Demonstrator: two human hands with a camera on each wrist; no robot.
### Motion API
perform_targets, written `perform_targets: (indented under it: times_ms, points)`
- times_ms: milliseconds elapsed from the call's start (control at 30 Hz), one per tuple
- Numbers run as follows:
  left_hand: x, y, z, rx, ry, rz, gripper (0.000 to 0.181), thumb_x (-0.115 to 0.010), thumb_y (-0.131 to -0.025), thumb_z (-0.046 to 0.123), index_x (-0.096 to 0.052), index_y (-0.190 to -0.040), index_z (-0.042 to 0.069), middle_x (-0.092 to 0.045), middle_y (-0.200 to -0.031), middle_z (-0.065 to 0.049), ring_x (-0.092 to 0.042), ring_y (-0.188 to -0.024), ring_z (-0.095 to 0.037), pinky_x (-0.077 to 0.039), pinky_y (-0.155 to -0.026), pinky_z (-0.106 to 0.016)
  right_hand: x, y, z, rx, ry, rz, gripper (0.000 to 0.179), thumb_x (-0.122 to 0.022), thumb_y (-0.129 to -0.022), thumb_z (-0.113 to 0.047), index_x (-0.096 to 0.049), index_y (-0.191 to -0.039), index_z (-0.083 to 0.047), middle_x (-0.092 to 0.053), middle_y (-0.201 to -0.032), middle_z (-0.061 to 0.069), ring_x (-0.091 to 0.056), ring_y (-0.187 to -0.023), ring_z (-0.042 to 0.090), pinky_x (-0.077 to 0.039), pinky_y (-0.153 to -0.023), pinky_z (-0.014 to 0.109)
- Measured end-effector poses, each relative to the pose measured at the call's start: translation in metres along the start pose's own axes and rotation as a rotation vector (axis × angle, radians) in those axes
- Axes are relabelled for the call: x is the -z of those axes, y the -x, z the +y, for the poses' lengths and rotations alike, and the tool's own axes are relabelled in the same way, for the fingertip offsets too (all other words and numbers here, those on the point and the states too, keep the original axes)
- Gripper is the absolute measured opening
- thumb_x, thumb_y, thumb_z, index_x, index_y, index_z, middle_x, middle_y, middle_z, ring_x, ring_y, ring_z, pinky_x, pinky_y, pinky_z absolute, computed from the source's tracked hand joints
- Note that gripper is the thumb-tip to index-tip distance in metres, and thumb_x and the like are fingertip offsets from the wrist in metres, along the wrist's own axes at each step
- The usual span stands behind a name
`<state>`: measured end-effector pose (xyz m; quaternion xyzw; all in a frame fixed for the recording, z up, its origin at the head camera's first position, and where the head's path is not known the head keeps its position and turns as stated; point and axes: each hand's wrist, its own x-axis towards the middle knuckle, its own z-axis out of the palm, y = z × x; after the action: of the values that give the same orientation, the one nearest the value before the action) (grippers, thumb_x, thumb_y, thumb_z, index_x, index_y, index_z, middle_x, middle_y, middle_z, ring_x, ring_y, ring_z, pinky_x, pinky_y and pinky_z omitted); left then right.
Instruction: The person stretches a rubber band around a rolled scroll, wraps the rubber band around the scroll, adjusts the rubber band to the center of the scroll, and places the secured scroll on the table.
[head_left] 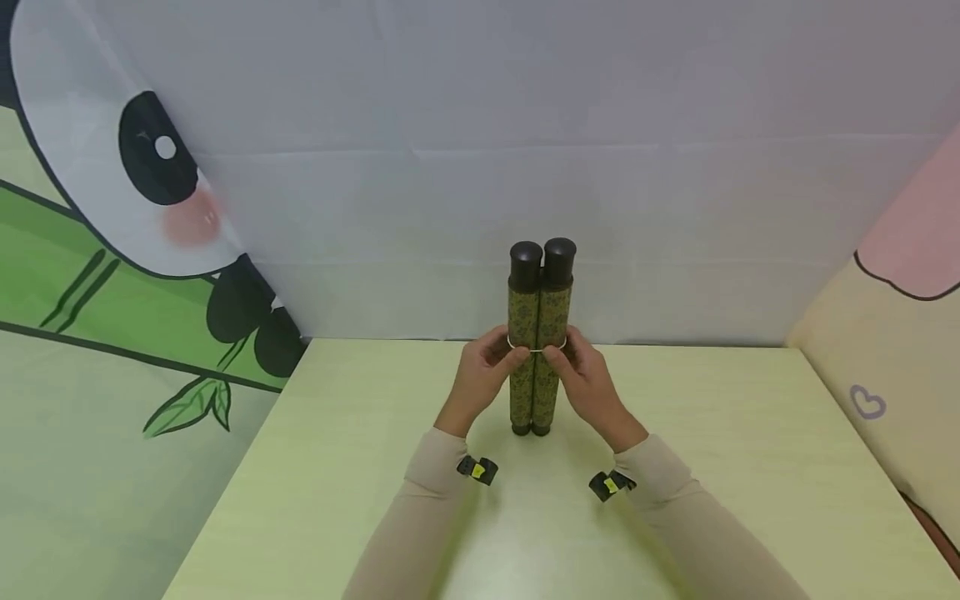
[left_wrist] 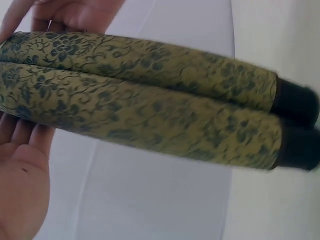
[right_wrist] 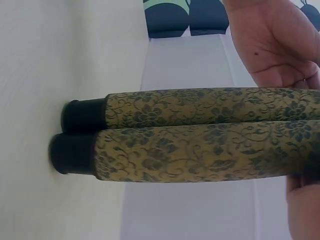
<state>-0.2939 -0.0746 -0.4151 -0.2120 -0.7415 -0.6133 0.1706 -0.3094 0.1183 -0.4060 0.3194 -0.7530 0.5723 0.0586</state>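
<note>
Two scrolls (head_left: 522,317) stand upright side by side in the head view, covered in olive-gold cloth with dark flowers and vines and capped with dark knobs. A thin white band (head_left: 537,351) circles both near mid-height. My left hand (head_left: 476,379) grips the pair from the left, thumb in front at the band. From the right, my right hand (head_left: 588,390) holds them the same way. The patterned cloth (left_wrist: 165,112) fills the left wrist view. Dark lower ends (right_wrist: 75,152) show in the right wrist view; whether they touch the table I cannot tell.
The pale table (head_left: 360,417) runs back to a light grey cloth backdrop (head_left: 375,208). A cartoon panda print (head_left: 150,217) covers the left side, and a cream and pink printed panel (head_left: 885,350) borders the right. Small black devices (head_left: 477,470) sit at both wrists.
</note>
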Motion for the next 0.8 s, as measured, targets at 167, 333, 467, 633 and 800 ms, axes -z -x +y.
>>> perform_targets:
  times_ms: [167, 333, 467, 633, 800]
  points:
    - [0.002, -0.005, 0.011, -0.059, -0.05, -0.051, 0.072, -0.056, -0.096, 0.064, -0.056, -0.139, 0.007, -0.068, -0.113, -0.009, -0.065, -0.096, -0.018, -0.055, -0.09, -0.036, 0.005, -0.002, -0.016, 0.026, -0.077, -0.006, 0.051, -0.05, -0.109, -0.017, -0.03, -0.155, -0.009, -0.051, -0.124, 0.01, -0.052, -0.103, 0.021, -0.043, -0.085, 0.036]
    - [0.002, -0.008, 0.019, -0.12, -0.075, -0.029, 0.069, -0.06, -0.094, 0.062, -0.062, -0.133, 0.005, -0.071, -0.114, -0.009, -0.069, -0.103, -0.019, -0.057, -0.086, -0.036, 0.001, -0.003, -0.022, 0.111, -0.022, 0.044, 0.047, -0.055, -0.107, -0.018, -0.04, -0.15, -0.005, -0.058, -0.126, 0.013, -0.06, -0.11, 0.024, -0.048, -0.087, 0.042]
    - [0.002, -0.005, 0.015, -0.134, -0.097, 0.001, 0.07, -0.06, -0.089, 0.064, -0.069, -0.122, 0.003, -0.074, -0.099, -0.009, -0.068, -0.077, -0.013, -0.054, -0.065, -0.029, -0.007, 0.001, -0.019, 0.127, 0.006, 0.09, 0.051, -0.055, -0.106, -0.033, -0.047, -0.146, -0.001, -0.062, -0.124, 0.014, -0.062, -0.109, 0.023, -0.051, -0.084, 0.036]
    - [0.002, -0.002, 0.012, -0.152, -0.065, 0.012, 0.071, -0.062, -0.087, 0.062, -0.07, -0.121, -0.001, -0.072, -0.094, -0.014, -0.056, -0.064, -0.012, -0.047, -0.057, -0.027, -0.016, 0.005, -0.013, 0.146, 0.015, 0.157, 0.069, -0.051, -0.099, -0.057, -0.052, -0.142, -0.002, -0.064, -0.114, 0.012, -0.061, -0.093, 0.018, -0.048, -0.074, 0.028]
    - [0.002, -0.001, 0.011, -0.157, -0.062, 0.012, 0.072, -0.063, -0.087, 0.062, -0.071, -0.118, -0.002, -0.072, -0.09, -0.014, -0.059, -0.066, -0.011, -0.046, -0.059, -0.027, -0.023, 0.009, -0.007, 0.157, -0.025, 0.188, 0.064, -0.052, -0.101, -0.051, -0.051, -0.144, -0.004, -0.063, -0.115, 0.013, -0.058, -0.089, 0.018, -0.046, -0.074, 0.026]
